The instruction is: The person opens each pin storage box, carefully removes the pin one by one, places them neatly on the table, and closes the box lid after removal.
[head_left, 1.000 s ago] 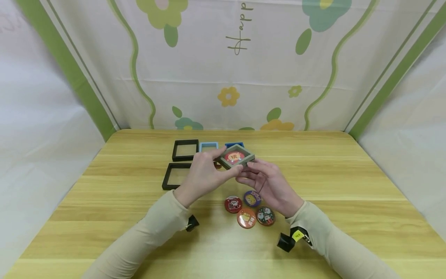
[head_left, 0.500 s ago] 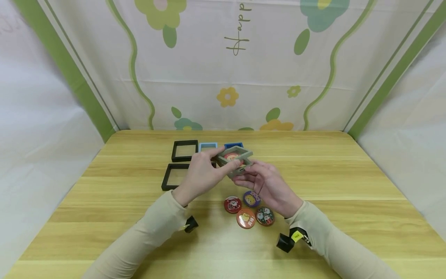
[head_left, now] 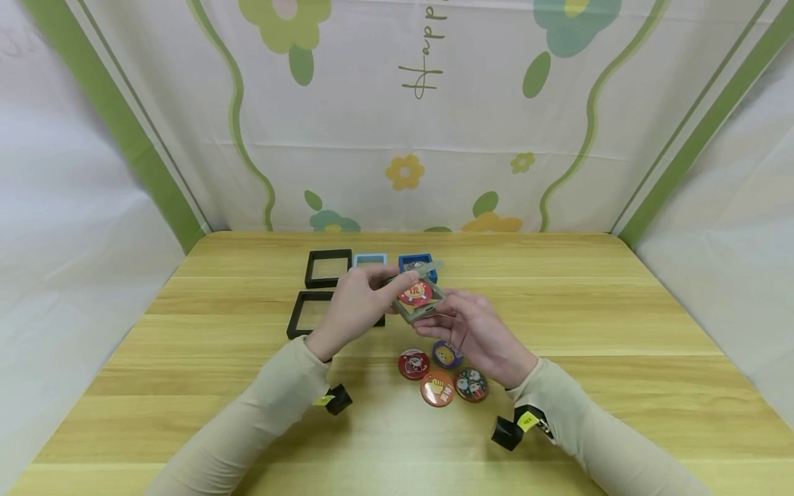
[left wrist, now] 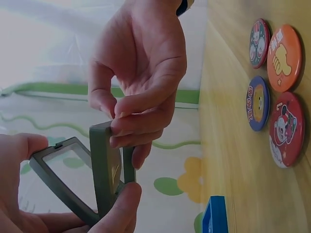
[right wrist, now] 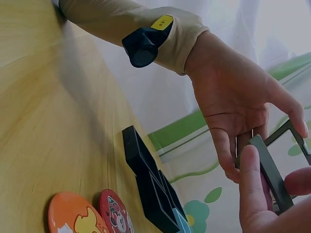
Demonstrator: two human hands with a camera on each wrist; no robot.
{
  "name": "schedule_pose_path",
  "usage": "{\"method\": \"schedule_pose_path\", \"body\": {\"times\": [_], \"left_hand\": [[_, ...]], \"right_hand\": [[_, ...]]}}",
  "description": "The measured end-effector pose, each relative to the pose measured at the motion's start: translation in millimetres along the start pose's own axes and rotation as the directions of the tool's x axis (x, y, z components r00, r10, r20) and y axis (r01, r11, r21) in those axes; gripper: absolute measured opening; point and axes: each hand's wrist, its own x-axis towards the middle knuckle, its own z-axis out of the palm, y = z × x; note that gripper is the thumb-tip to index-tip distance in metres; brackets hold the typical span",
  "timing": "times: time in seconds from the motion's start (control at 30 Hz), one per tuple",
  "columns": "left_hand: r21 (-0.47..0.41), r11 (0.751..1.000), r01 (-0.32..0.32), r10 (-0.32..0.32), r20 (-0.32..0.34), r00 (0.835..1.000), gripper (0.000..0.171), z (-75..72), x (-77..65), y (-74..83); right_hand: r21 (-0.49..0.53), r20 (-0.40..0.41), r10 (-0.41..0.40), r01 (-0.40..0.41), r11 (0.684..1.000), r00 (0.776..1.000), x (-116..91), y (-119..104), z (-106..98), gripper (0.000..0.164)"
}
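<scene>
A grey-green hinged display frame (head_left: pixel 407 317) is held above the table, spread apart like a book. Against its clear film lies a round red badge (head_left: pixel 415 295) with gold lettering. My left hand (head_left: pixel 356 303) grips the frame from the left, thumb along the raised lid (left wrist: pixel 63 182). From the right, my right hand (head_left: pixel 480 331) pinches the lower half at its near edge, fingertips on the rim, other fingers curled beneath. In the right wrist view, the left hand (right wrist: pixel 235 97) reaches over the frame (right wrist: pixel 272 174) toward the right hand (right wrist: pixel 272 216).
Several round badges lie nearer the body: orange (head_left: pixel 437 389), red (head_left: pixel 413 364), purple (head_left: pixel 447 354) and green (head_left: pixel 471 384). Behind the hands stand two black frames (head_left: pixel 307 269), a light blue frame (head_left: pixel 370 255) and a blue frame (head_left: pixel 406 259) with a badge inside. A printed cloth (head_left: pixel 347 124) hangs behind the table.
The display frame was closed around the badge, then its halves parted; now the lid stands raised. The frame has dipped slightly toward the body, uncovering the blue frame behind.
</scene>
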Motion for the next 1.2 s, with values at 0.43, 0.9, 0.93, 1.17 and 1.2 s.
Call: {"method": "schedule_pose_path", "body": {"times": [0.43, 0.9, 0.93, 1.17, 1.2], "left_hand": [[-0.218, 0.964, 0.154, -0.153, 0.022, 0.988, 0.054, -5.1, 3.6, 1.9], [-0.163, 0.963, 0.214, -0.214, 0.015, 0.977, 0.061, -9.0, 5.9, -0.1], [-0.160, 0.963, 0.216, -0.217, 0.010, 0.976, 0.062, -8.8, 6.2, -0.8], [-0.142, 0.973, 0.184, -0.175, 0.072, 0.982, 0.063, -4.0, 3.6, -1.3], [-0.143, 0.973, 0.181, -0.171, 0.079, 0.982, 0.062, -3.1, 2.8, -0.5]], "right_hand": [[-0.029, 0.016, 0.018, -0.017, 0.999, 1.000, -0.9, 0.4, -0.2, 0.043], [-0.299, -0.007, -0.015, 0.013, 0.954, 1.000, 5.2, -6.2, -11.7, 0.039], [-0.380, -0.033, -0.064, 0.046, 0.924, 0.997, 5.3, -6.8, -11.8, 0.040], [-0.812, -0.004, -0.400, 0.230, 0.537, 0.916, 3.7, -7.6, -9.6, 0.037], [-0.829, 0.017, -0.421, 0.248, 0.501, 0.907, 3.5, -7.6, -9.3, 0.035]]}}
